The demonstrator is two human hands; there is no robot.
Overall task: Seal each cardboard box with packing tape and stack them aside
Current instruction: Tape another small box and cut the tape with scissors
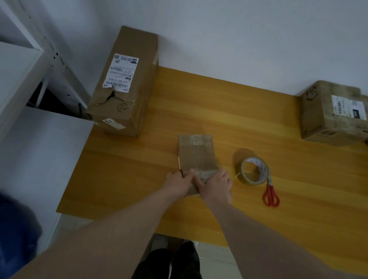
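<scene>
Cardboard small box (197, 157) flat on wooden table (130, 179), near end gripped by both hands: left hand (179, 182) curled on left edge, right hand (215, 186) on right corner. Tape roll (252, 171), red scissors (270, 194) just right of grip.

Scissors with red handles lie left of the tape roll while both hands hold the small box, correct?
Not quite. The head view shows the scissors lying right of the tape roll, touching it. The rest stands: left hand and right hand both hold the small box.
</scene>
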